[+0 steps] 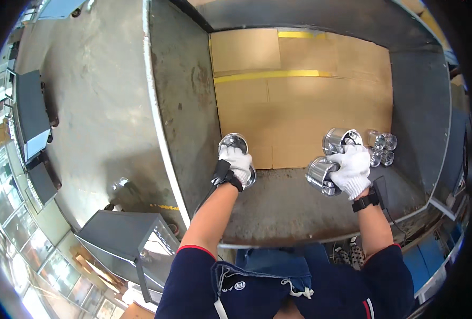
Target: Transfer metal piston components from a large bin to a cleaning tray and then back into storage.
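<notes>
My left hand [237, 162], in a white knit glove, is closed around shiny metal pistons at the left of the metal bin. One piston [233, 139] shows beyond the fingers, and part of another [253, 177] shows beside the palm. At the right, my gloved right hand [351, 168] grips two grooved pistons, an upper piston [333, 142] and a lower piston [317, 173]. Its fingertips reach into their hollow ends and are partly hidden. Just beyond that hand, several small shiny metal cylinders [389, 141] stand close together by the bin's right wall.
Cardboard sheets [305, 114] with yellow strips line the far part of the bin floor. Dark metal walls [185, 80] rise around it, and the bin's front edge [300, 238] lies close to my body. A dark grey cabinet [119, 239] stands outside at the lower left.
</notes>
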Demonstrator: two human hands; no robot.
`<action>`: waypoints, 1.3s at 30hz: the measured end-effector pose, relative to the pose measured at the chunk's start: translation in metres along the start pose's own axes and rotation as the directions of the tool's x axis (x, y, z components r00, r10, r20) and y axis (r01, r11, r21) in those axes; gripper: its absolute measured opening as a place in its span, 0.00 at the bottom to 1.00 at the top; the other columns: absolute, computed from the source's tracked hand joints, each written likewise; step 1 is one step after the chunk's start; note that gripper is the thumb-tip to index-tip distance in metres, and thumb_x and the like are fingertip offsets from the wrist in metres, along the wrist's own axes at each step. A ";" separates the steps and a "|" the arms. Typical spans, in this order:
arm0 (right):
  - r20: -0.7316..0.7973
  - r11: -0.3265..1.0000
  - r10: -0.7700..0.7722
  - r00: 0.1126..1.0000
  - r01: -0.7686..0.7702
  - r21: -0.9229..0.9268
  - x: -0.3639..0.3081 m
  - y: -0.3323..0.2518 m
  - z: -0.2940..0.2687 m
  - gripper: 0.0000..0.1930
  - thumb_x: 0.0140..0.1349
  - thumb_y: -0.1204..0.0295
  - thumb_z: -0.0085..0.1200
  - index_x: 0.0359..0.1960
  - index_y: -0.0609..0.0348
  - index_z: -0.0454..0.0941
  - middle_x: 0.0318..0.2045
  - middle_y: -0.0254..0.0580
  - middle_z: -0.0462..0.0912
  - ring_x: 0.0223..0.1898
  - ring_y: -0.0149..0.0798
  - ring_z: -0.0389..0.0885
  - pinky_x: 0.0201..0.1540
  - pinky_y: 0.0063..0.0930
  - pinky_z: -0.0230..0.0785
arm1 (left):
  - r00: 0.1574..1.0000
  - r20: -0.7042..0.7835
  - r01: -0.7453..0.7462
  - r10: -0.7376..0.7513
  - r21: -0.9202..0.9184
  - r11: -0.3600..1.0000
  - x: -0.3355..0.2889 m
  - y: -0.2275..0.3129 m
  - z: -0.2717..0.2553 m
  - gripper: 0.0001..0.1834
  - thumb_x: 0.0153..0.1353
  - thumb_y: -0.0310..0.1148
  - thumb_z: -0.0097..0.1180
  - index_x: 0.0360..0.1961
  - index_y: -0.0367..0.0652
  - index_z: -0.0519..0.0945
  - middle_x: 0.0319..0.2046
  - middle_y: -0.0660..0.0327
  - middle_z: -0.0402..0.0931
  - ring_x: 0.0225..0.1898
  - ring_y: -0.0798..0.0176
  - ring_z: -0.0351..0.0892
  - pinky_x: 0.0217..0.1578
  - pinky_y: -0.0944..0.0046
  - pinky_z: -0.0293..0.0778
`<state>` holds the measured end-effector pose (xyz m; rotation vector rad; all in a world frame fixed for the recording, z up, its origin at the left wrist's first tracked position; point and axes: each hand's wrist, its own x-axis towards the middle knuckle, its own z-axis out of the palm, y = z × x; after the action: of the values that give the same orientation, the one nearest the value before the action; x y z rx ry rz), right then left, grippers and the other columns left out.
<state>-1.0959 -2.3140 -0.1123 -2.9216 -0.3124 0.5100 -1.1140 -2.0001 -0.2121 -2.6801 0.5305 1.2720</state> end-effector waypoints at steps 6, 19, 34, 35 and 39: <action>0.142 0.997 -0.061 0.988 0.067 -0.036 0.107 -0.018 0.102 0.08 0.43 0.58 0.62 0.24 0.41 0.88 0.33 0.41 0.81 0.41 0.45 0.79 0.48 0.42 0.69 | 0.991 0.130 -0.020 0.021 -0.006 1.000 0.074 -0.002 0.070 0.14 0.62 0.38 0.51 0.43 0.54 0.86 0.48 0.56 0.81 0.54 0.53 0.74 0.65 0.43 0.54; 0.261 0.915 -0.398 0.880 0.401 0.045 0.258 -0.177 0.252 0.07 0.53 0.62 0.57 0.29 0.41 0.87 0.35 0.33 0.83 0.44 0.39 0.81 0.47 0.46 0.66 | 0.839 -0.541 0.003 -0.056 -0.099 0.995 0.116 -0.010 0.230 0.07 0.45 0.29 0.60 0.28 0.42 0.81 0.22 0.57 0.71 0.28 0.51 0.75 0.35 0.48 0.75; 0.175 0.876 -0.310 0.934 0.209 0.434 0.135 -0.147 0.232 0.31 0.44 0.73 0.58 0.56 0.56 0.74 0.48 0.54 0.76 0.48 0.57 0.78 0.50 0.48 0.72 | 0.974 -0.203 0.001 -0.098 -0.432 0.902 0.026 0.045 0.106 0.17 0.52 0.35 0.59 0.43 0.40 0.77 0.40 0.50 0.76 0.47 0.45 0.75 0.47 0.44 0.72; 0.278 0.905 -0.246 0.929 0.117 0.409 0.110 -0.127 0.234 0.31 0.46 0.72 0.57 0.58 0.57 0.73 0.45 0.55 0.78 0.46 0.58 0.78 0.48 0.47 0.74 | 0.987 -0.152 -0.027 -0.057 -0.501 0.865 0.014 0.049 0.082 0.17 0.53 0.36 0.59 0.43 0.40 0.76 0.39 0.49 0.77 0.46 0.45 0.75 0.46 0.44 0.72; 0.463 0.983 0.027 0.886 -0.108 0.148 0.034 -0.066 0.185 0.25 0.55 0.66 0.57 0.56 0.56 0.73 0.42 0.53 0.82 0.46 0.53 0.82 0.49 0.43 0.75 | 0.987 -0.150 -0.143 0.053 -0.685 0.714 -0.035 0.056 0.011 0.16 0.58 0.38 0.58 0.44 0.43 0.75 0.36 0.49 0.78 0.44 0.42 0.77 0.46 0.44 0.73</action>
<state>-1.1410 -2.2207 -0.2820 -2.6195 -0.2070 1.1840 -1.1627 -2.0401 -0.1904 -3.3981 0.2196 1.6025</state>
